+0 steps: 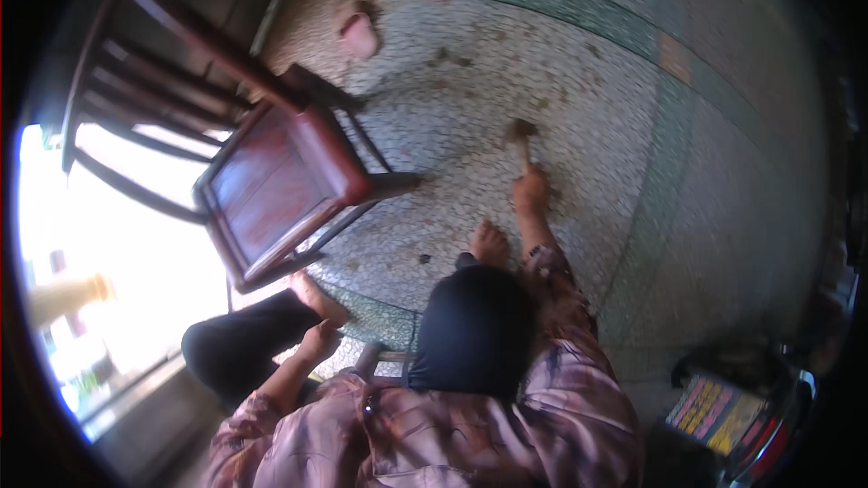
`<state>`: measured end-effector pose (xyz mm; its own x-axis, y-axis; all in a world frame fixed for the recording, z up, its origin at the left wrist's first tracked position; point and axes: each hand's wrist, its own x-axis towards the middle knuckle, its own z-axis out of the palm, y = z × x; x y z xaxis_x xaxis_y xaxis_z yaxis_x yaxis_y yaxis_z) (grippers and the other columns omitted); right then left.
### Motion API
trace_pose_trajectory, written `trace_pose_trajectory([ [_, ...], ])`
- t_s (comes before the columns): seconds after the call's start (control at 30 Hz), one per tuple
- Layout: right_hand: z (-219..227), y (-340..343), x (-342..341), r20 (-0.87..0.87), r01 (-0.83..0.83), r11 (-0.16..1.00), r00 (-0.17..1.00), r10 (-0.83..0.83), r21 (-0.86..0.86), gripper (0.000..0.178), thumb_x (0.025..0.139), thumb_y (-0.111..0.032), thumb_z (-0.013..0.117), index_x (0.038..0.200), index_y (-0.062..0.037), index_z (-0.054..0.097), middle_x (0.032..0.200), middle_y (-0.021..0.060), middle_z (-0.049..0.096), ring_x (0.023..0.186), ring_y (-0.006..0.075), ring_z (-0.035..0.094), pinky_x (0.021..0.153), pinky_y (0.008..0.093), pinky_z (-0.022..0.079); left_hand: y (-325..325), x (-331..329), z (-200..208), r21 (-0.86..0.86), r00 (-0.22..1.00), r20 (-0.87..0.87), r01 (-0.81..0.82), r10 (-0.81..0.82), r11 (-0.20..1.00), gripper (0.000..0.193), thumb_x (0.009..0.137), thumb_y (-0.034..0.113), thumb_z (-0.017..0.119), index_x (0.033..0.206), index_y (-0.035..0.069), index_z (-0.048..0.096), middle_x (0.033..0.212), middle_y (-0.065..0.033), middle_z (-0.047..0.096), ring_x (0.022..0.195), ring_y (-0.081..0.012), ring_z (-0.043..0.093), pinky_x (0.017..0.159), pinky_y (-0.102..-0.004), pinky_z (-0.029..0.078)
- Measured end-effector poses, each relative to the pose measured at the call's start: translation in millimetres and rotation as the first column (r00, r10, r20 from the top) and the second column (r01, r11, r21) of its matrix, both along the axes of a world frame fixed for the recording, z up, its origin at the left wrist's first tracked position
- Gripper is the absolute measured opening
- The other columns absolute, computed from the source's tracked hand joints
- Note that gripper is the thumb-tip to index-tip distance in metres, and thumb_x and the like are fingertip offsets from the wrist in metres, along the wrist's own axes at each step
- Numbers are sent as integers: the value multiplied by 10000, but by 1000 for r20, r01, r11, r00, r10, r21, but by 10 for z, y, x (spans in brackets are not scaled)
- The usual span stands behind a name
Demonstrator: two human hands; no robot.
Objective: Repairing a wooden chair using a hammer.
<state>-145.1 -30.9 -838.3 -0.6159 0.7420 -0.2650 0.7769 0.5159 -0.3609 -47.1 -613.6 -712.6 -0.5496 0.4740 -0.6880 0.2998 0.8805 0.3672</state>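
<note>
My right hand [532, 192] reaches forward over the floor, its fingers wrapped round the short wooden handle of a hammer [521, 132]. The hammer's dark brown head points away from me. My left hand [321, 341] is closed beside my bare left foot [318, 298], near my dark-trousered left leg [237, 339]. Whether anything is inside it is too small and blurred to make out. Between my arms, my right knee [475, 325] is bent, with the bare right foot [490, 243] on the floor.
A dark red wooden chair [276, 185] stands tilted in view at the left, beside a bright opening. Pink slippers [360, 34] lie at the far side of the speckled floor [579, 244], which has green bands. A printed box-like object [717, 414] sits at the lower right.
</note>
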Motion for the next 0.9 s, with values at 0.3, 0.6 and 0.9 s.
trace_pose_trajectory([
  [0.3,273,-83,-88,212,-143,989,968,132,37,275,747,-97,597,997,-6,528,937,208,627,862,387,627,728,469,507,635,-153,407,-152,922,207,-299,326,942,284,835,209,529,1081,92,610,977,-205,638,915,-363,618,821,-406,489],
  [0.6,-24,414,277,-128,-114,993,986,110,-20,295,677,-98,662,941,-10,561,796,165,639,712,321,651,589,404,499,546,-151,202,97,922,108,-383,373,919,279,825,164,513,1063,57,611,987,-195,643,922,-356,621,822,-401,494],
  [0.9,2805,-49,196,-577,-259,782,802,-153,-567,206,717,-10,615,890,-22,505,705,49,509,465,82,456,401,227,367,1361,-570,1267,638,694,502,-700,516,320,265,889,-4,495,1151,-25,533,1029,-110,630,924,-191,630,840,-309,504],
])
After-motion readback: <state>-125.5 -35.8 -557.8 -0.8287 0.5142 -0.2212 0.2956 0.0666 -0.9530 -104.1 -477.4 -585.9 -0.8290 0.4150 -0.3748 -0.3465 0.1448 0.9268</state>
